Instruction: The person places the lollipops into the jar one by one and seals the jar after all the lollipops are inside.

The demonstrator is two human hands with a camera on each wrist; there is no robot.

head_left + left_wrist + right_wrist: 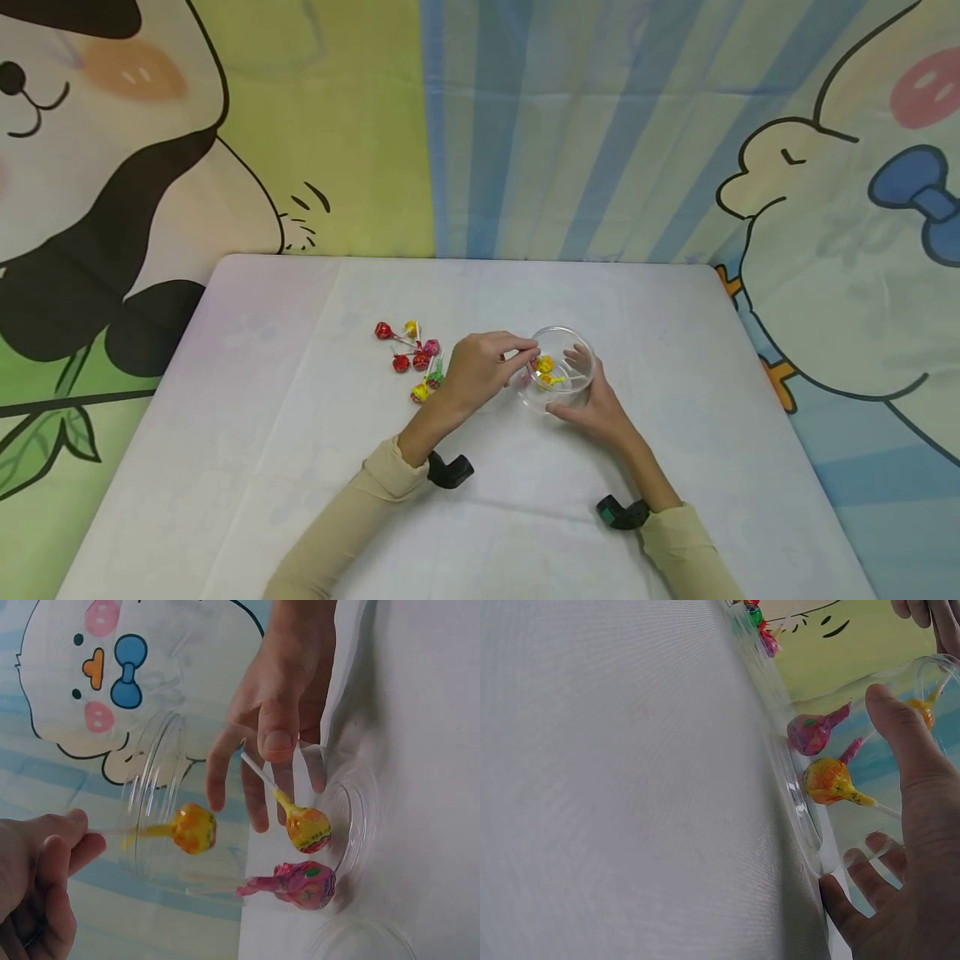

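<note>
My left hand pinches the stick of a yellow lollipop just outside the mouth of a clear jar. The wrapped head of that lollipop hangs inside the jar. At the jar's bottom lie another yellow lollipop and a pink lollipop, their sticks toward the mouth. My right hand holds the jar from its right side, with the thumb on the near side and the fingers round the far side. The jar stands on the table, its base at the white cloth.
Left of my left hand lies a loose group of several lollipops in red, pink, yellow and green wrappers. A clear round rim shows beside the jar's base. White cloth covers the table; a cartoon-printed curtain hangs behind it.
</note>
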